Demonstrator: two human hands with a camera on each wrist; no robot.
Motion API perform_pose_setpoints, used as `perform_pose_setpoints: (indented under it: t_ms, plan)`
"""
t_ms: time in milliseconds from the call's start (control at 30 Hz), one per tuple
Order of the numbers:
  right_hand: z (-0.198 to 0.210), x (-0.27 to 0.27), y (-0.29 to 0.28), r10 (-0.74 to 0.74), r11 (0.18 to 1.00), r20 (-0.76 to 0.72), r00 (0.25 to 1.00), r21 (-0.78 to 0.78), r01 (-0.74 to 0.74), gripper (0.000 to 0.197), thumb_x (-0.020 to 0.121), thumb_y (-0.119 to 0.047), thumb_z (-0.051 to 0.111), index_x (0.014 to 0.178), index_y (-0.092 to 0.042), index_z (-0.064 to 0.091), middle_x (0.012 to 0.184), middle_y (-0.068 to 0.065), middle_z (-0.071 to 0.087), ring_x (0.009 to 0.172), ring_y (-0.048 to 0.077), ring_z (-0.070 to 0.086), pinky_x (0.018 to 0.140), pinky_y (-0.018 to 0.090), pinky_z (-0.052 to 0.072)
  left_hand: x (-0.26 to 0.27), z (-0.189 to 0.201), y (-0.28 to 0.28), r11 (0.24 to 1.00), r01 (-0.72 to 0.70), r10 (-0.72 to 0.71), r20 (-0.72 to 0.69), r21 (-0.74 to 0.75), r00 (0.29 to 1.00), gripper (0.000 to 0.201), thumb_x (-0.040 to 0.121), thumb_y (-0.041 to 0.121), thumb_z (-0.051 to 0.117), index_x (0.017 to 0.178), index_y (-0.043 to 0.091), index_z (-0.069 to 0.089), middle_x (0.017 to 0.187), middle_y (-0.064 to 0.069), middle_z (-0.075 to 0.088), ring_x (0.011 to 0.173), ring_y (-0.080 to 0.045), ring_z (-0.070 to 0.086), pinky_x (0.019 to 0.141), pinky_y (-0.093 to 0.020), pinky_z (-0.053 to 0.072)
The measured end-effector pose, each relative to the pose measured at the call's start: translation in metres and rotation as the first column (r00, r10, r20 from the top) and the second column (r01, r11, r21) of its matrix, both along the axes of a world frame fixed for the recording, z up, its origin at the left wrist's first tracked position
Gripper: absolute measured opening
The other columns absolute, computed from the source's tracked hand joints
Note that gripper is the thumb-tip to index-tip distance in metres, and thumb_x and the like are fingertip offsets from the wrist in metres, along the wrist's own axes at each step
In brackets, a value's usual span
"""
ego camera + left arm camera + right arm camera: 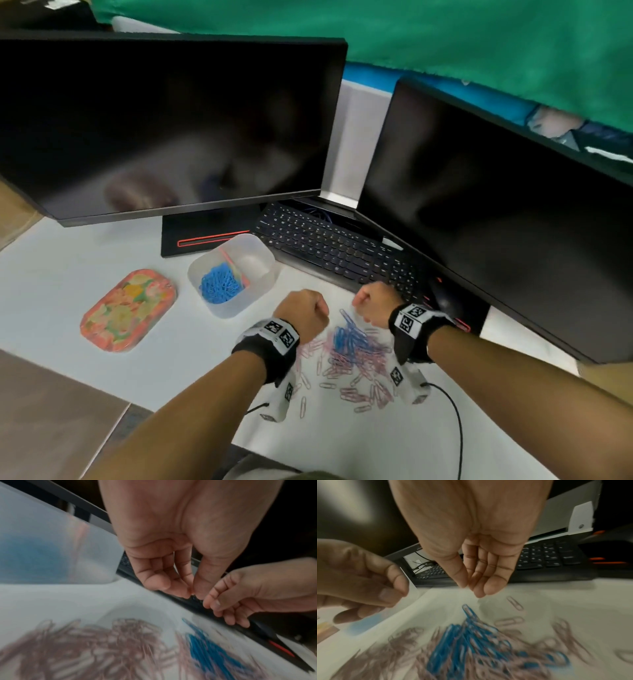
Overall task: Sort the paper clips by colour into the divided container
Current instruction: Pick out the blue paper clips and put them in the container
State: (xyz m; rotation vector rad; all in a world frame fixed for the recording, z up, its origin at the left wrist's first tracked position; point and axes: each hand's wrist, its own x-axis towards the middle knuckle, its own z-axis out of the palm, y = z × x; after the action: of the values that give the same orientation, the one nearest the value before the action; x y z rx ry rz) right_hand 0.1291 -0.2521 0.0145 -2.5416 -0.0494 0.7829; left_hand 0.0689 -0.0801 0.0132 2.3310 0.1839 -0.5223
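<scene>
A mixed pile of blue paper clips (346,339) and pink paper clips (363,373) lies on the white desk. The clear divided container (236,308) stands to the pile's upper left. Its left compartment holds blue clips (221,284) and the other looks empty. My left hand (303,313) hovers over the pile's left edge; its thumb and fingertips meet (192,595) with no clip seen between them. My right hand (373,303) hovers at the pile's far right, fingers hanging down loosely (471,588) and holding nothing. The pile is blurred in both wrist views.
A fruit-patterned lid (128,310) lies left of the container. A black keyboard (335,246) and a mouse (445,298) sit just beyond the hands, under two dark monitors (171,120). A black cable (452,411) runs at the right. The desk edge is at the near left.
</scene>
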Motion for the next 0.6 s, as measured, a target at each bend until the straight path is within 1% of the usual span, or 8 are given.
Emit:
perform_pose_setpoints:
  t_ms: [67, 100, 167, 200, 300, 400, 500, 600]
  plan:
    - [-0.004, -0.012, -0.011, 0.015, 0.998, 0.011, 1.000, -0.067, -0.014, 0.023, 0.087, -0.014, 0.048, 0.088, -0.009, 0.070, 0.090, 0.007, 0.072, 0.081, 0.024, 0.066, 0.071, 0.027, 0.054, -0.003, -0.009, -0.017, 0.997, 0.040, -0.037, -0.046, 0.058, 0.998, 0.006, 0.078, 0.020, 0.059, 0.078, 0.022, 0.065, 0.087, 0.000, 0.070, 0.083, -0.021, 0.065, 0.069, -0.026, 0.050]
    - [-0.007, -0.017, -0.015, 0.019, 0.996, 0.014, 1.000, -0.088, -0.018, 0.023, 0.087, -0.016, 0.049, 0.088, -0.008, 0.070, 0.090, 0.008, 0.072, 0.080, 0.024, 0.065, 0.070, 0.026, 0.053, -0.004, -0.012, -0.025, 0.994, 0.056, -0.050, -0.069, 0.092, 0.996, 0.006, 0.078, 0.023, 0.060, 0.080, 0.020, 0.065, 0.086, -0.002, 0.070, 0.082, -0.022, 0.065, 0.068, -0.027, 0.051]
    - [-0.016, -0.025, -0.020, 0.022, 0.998, 0.006, 1.000, -0.064, -0.022, 0.024, 0.086, -0.016, 0.049, 0.085, -0.003, 0.069, 0.091, 0.013, 0.071, 0.084, 0.028, 0.066, 0.073, 0.032, 0.056, -0.004, -0.018, -0.039, 0.982, 0.088, -0.071, -0.105, 0.168, 0.992, 0.015, 0.079, 0.028, 0.063, 0.086, 0.015, 0.066, 0.089, -0.005, 0.070, 0.081, -0.024, 0.064, 0.068, -0.029, 0.053]
    - [-0.019, -0.029, -0.022, 0.022, 0.998, -0.003, 1.000, -0.050, -0.022, 0.023, 0.085, -0.015, 0.050, 0.084, -0.003, 0.070, 0.091, 0.013, 0.071, 0.087, 0.029, 0.066, 0.076, 0.034, 0.056, -0.005, -0.021, -0.044, 0.972, 0.106, -0.081, -0.122, 0.208, 0.989, 0.020, 0.080, 0.031, 0.063, 0.089, 0.013, 0.066, 0.089, -0.005, 0.069, 0.079, -0.024, 0.064, 0.067, -0.030, 0.053]
    - [-0.025, -0.038, -0.028, -0.003, 1.000, -0.011, 1.000, -0.021, 0.003, 0.016, 0.081, -0.011, 0.056, 0.083, -0.008, 0.072, 0.093, 0.006, 0.070, 0.089, 0.024, 0.065, 0.079, 0.030, 0.055, -0.006, -0.031, -0.052, 0.943, 0.150, -0.105, -0.163, 0.296, 0.981, 0.025, 0.082, 0.034, 0.063, 0.092, 0.012, 0.065, 0.090, -0.006, 0.068, 0.078, -0.024, 0.063, 0.062, -0.029, 0.048]
    - [-0.029, -0.044, -0.033, -0.006, 1.000, -0.010, 1.000, -0.003, 0.006, 0.016, 0.081, -0.011, 0.056, 0.083, -0.010, 0.072, 0.093, 0.004, 0.070, 0.088, 0.022, 0.064, 0.080, 0.029, 0.055, -0.006, -0.038, -0.054, 0.936, 0.143, -0.091, -0.172, 0.323, 0.981, 0.025, 0.084, 0.035, 0.062, 0.094, 0.012, 0.065, 0.093, -0.007, 0.069, 0.083, -0.026, 0.066, 0.066, -0.029, 0.051]
    - [-0.035, -0.046, -0.039, -0.022, 0.999, -0.029, 0.999, 0.033, 0.022, 0.013, 0.080, -0.012, 0.058, 0.081, -0.013, 0.072, 0.093, 0.003, 0.071, 0.088, 0.021, 0.066, 0.081, 0.030, 0.056, -0.005, -0.039, -0.051, 0.941, 0.114, -0.065, -0.163, 0.317, 0.984, 0.021, 0.086, 0.030, 0.061, 0.092, 0.010, 0.066, 0.092, -0.008, 0.070, 0.083, -0.026, 0.067, 0.068, -0.031, 0.053]
    - [-0.039, -0.046, -0.041, -0.032, 0.998, -0.035, 0.999, 0.058, 0.034, 0.013, 0.080, -0.012, 0.058, 0.082, -0.015, 0.071, 0.091, 0.001, 0.070, 0.087, 0.019, 0.066, 0.081, 0.030, 0.056, -0.003, -0.039, -0.045, 0.949, 0.082, -0.034, -0.161, 0.305, 0.986, 0.017, 0.085, 0.026, 0.062, 0.093, 0.012, 0.068, 0.092, -0.007, 0.070, 0.083, -0.026, 0.066, 0.071, -0.033, 0.056]
